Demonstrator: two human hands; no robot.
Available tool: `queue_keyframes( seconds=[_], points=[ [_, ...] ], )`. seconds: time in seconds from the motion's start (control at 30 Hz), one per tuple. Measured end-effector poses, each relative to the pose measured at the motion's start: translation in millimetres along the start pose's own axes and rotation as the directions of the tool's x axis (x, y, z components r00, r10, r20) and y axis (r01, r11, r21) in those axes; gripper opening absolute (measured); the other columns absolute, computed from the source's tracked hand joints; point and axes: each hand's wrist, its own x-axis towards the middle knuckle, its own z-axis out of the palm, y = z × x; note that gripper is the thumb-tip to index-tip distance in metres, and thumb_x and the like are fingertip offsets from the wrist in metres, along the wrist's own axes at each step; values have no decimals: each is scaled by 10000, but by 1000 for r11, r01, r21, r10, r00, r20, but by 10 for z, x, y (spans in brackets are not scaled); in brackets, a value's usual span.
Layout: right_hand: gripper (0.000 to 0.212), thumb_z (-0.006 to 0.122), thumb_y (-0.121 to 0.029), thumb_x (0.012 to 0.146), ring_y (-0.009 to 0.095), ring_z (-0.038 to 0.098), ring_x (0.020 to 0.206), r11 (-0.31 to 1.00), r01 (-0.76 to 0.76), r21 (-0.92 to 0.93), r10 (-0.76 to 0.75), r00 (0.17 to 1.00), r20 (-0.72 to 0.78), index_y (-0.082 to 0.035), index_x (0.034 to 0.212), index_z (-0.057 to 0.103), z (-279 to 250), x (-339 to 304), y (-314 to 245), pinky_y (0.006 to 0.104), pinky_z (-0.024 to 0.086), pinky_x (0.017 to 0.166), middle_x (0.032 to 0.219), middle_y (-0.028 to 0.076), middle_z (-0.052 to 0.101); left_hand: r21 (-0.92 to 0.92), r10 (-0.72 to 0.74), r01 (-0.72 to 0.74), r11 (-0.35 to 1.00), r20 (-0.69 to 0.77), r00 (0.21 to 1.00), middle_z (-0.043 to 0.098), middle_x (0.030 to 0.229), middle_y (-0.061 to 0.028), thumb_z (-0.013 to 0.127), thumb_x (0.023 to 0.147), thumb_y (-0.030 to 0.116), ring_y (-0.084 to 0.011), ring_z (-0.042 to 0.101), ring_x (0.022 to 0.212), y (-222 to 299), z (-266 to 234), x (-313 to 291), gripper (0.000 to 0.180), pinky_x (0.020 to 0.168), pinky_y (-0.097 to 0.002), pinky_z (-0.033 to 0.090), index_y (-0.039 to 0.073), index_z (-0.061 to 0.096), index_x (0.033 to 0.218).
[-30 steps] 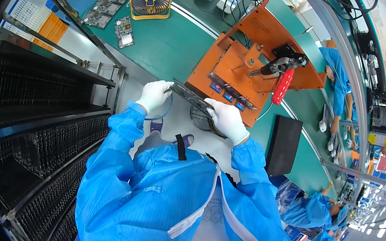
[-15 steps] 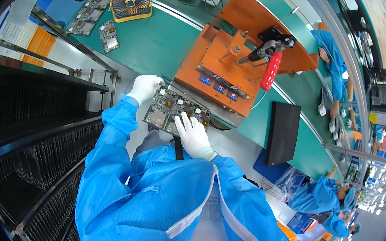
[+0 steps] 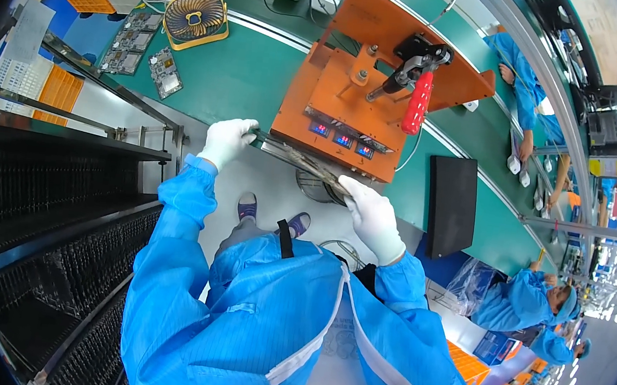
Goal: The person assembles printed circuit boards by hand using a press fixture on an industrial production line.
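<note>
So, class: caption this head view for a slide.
Both gloved hands, left and right, hold a circuit-board panel edge-on before an orange press fixture.

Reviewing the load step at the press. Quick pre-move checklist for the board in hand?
1. Left hand grips the board's left end: ok.
2. Right hand grips its right end: ok.
3. Board at the orange fixture's front edge, seen nearly edge-on: seating cannot tell.
4. Red lever away from both hands: ok.
5. Fixture's front displays lit: ok.
6. Slot under the fixture free: cannot tell, hidden.
</note>
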Motion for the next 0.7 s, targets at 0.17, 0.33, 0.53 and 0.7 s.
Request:
queue_keyframes(
  seconds=[0.17,0.33,0.53,0.7],
  points=[
    [345,699,-134,1035,317,745,1033,961,-179,209,177,984,27,-55,1371,693,-192,-31,0,398,592,888,1179,160,770,43,-120,122,992,-32,992,676,1380,-117,806,909,226,-352,662,1254,505,-324,-265,673,984,-494,555,223,577,1542],
    [413,749,-315,1033,81,478,831,768,-458,447,307,877,370,17,1270,683,-526,303,130,301,456,721,910,6,595,302,539,-448,841,-409,736,582,1521,-87,840,739,176,-295,563,1395,896,-693,-535,701,1114,-539,514,274,658,1409],
    [498,740,-371,1044,103,563,955,582,-539,608,127,799,587,5,1360,656,-520,846,341,297,470,867,1056,-13,629,394,832,-737,550,-176,526,734,1334,-24,730,825,165,-250,705,1197,1377,-1508,-359,446,1057,-456,561,212,736,1268],
    [637,691,-414,1075,240,640,1307,538,-424,728,59,881,470,16,1528,569,-340,788,110,359,471,1137,1395,154,699,309,614,-579,754,-21,789,742,1017,41,732,874,228,-203,731,958,1370,-1506,-248,194,790,-416,550,224,737,1068]
  ],
)
